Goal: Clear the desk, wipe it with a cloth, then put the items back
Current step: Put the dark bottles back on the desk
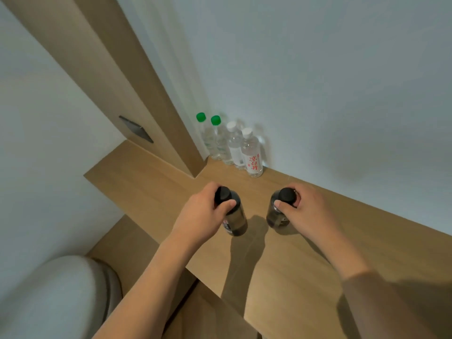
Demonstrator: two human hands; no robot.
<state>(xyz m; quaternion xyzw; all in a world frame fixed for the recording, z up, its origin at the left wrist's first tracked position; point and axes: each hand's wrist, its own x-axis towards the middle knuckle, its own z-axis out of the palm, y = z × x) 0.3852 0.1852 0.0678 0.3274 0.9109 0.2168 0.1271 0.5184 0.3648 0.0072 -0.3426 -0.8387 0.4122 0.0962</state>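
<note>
Left hand (204, 211) and right hand (302, 209) are each gripping a dark bottle neck (233, 216), (277, 214), probably restocking beside clear bottles (231, 143) ahead on desk (293, 260).

The light wooden tabletop (305, 253) runs along the wall. At its 12 o'clock corner stand four clear water bottles in a row: two green-capped bottles (215, 140) and two white-capped bottles (247, 152). Nearer, two dark black-capped bottles (234, 216) stand side by side, apart.
</note>
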